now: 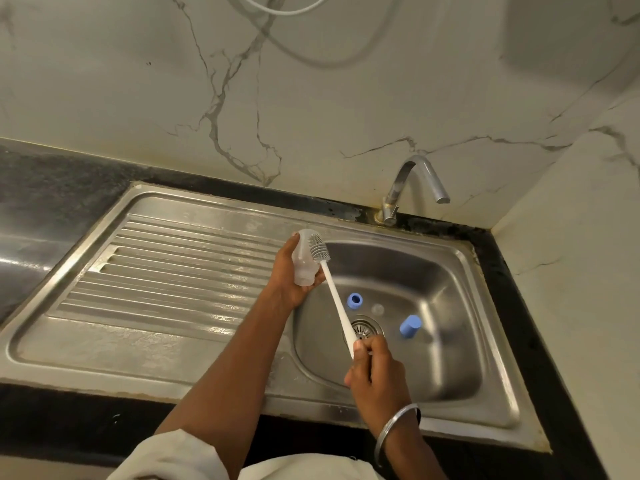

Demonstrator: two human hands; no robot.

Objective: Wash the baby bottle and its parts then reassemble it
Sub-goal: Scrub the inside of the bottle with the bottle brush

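My left hand [291, 275] grips a clear baby bottle [304, 258] over the left rim of the sink basin, its neck pointing down toward me. My right hand [374, 368] holds the end of a white bottle brush [334, 292]. The brush's grey bristled head lies against the bottle's outer side near its base. Down in the basin lie a blue collar ring [355, 301], a blue cap [410, 326] on its side, and a faint clear teat [378, 309] between them.
The steel sink [450, 271] has a drain strainer [367, 329] in the middle and a ribbed draining board [166, 271] to the left. A chrome tap [412, 185] stands at the back with no water running. Marble walls close in behind and to the right.
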